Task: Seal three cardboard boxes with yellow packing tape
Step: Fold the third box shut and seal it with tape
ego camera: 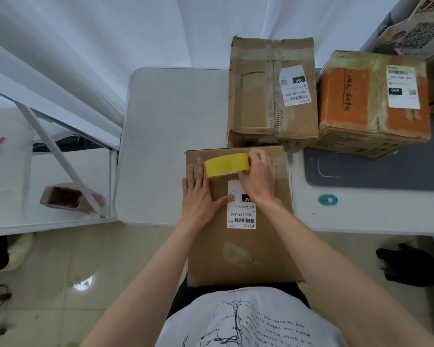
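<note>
The yellow tape roll [227, 165] stands on edge on the far end of the nearest cardboard box [238, 246], which overhangs the near edge of the white counter [171, 136] toward the person. The right hand [258, 176] has its grip closed around the roll's right side, while the left hand [198, 196] lies flat, fingers straight, pressing the box top just left of the white shipping label [241, 214]. Beyond, a brown taped box [256, 96] and an orange box [356, 101] sit side by side.

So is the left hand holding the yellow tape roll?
No, the left hand lies flat on the near box; the right hand grips the tape roll.
</note>
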